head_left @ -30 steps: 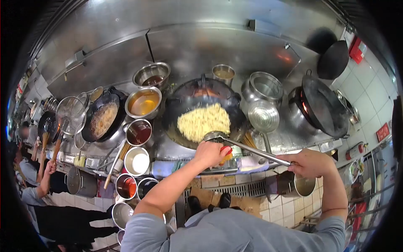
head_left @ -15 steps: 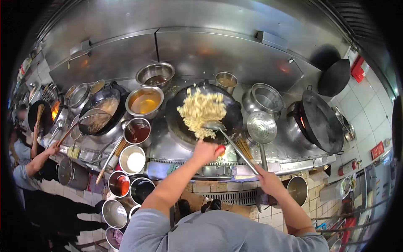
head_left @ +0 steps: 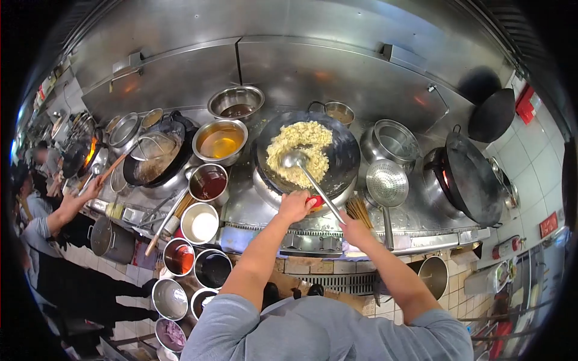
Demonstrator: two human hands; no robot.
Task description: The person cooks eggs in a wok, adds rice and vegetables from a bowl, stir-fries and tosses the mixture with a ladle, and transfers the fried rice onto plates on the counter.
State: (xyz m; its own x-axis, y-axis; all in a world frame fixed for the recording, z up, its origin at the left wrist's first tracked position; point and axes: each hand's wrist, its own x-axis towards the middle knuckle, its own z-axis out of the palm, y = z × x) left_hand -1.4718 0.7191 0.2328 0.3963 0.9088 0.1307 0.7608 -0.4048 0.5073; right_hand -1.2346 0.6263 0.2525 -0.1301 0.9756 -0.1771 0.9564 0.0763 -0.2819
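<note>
A dark wok point(head_left: 345, 157) sits on the middle burner, with pale yellow, crumbly food point(head_left: 310, 133) spread over its left and centre. My left hand point(head_left: 295, 206) is closed at the wok's near rim, around a red and yellow cloth point(head_left: 315, 203). In my right hand point(head_left: 355, 231) is the handle of a metal ladle point(head_left: 294, 159), whose bowl rests within the food. The ladle slants from the wok's centre down to the right.
Perforated skimmer point(head_left: 387, 182) and bamboo brush point(head_left: 360, 212) lie right of the wok. An oil bowl point(head_left: 221, 143) and sauce pots stand left. Another wok point(head_left: 475, 174) tilts over a flame at right. At far left, a co-worker's hand point(head_left: 91, 188) holds a strainer over a wok.
The food was in the air half a second ago and now lies in the wok. My right hand has drawn in toward the wok, and the ladle's bowl has moved into the food.
</note>
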